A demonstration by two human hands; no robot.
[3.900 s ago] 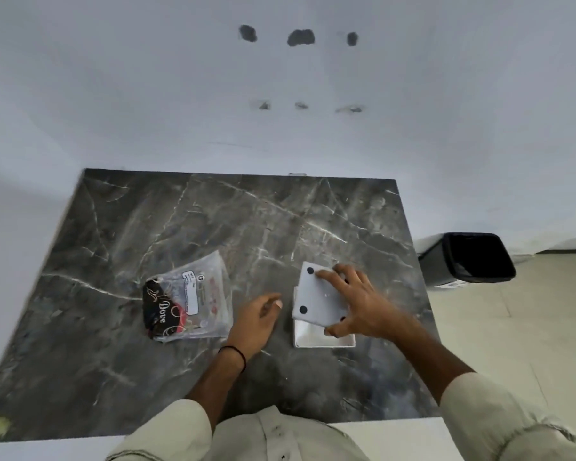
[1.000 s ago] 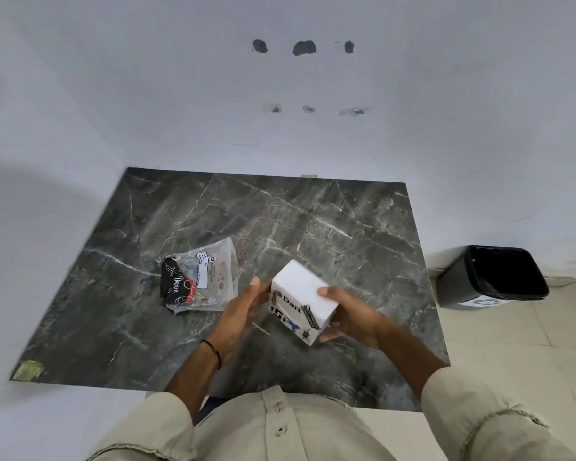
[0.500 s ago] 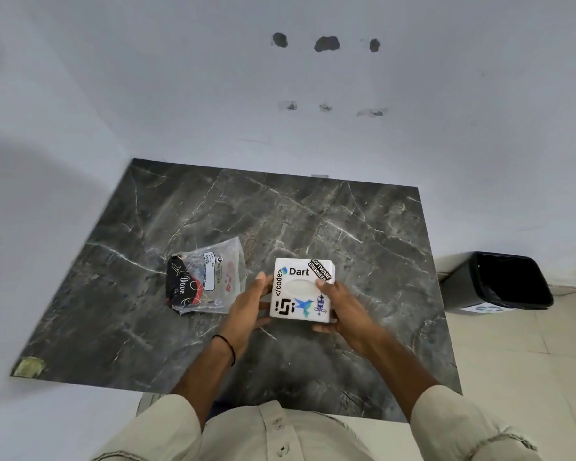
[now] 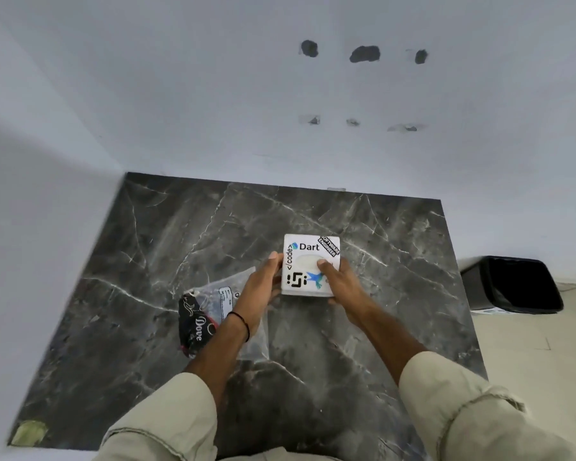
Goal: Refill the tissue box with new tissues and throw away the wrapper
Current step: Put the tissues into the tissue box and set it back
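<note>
The white square tissue box (image 4: pixel 305 251), covered in stickers, sits top side up near the middle of the dark marble table (image 4: pixel 147 247). An oval opening in its top shows white tissue. My left hand (image 4: pixel 262 285) grips its left side. My right hand (image 4: pixel 341 283) holds its right side, with the thumb resting at the oval opening. The clear plastic wrapper (image 4: pixel 213 304), with a black printed end, lies flat on the table to the left, partly under my left forearm.
A black waste bin (image 4: pixel 516 285) stands on the tiled floor past the table's right edge. White walls close in behind and to the left. A small greenish scrap (image 4: pixel 30 432) lies at the table's near left corner.
The box was upside down under my right hand, then lifted and turned over by both hands. It now rests sticker side up, and both hands have shifted it slightly farther away.
</note>
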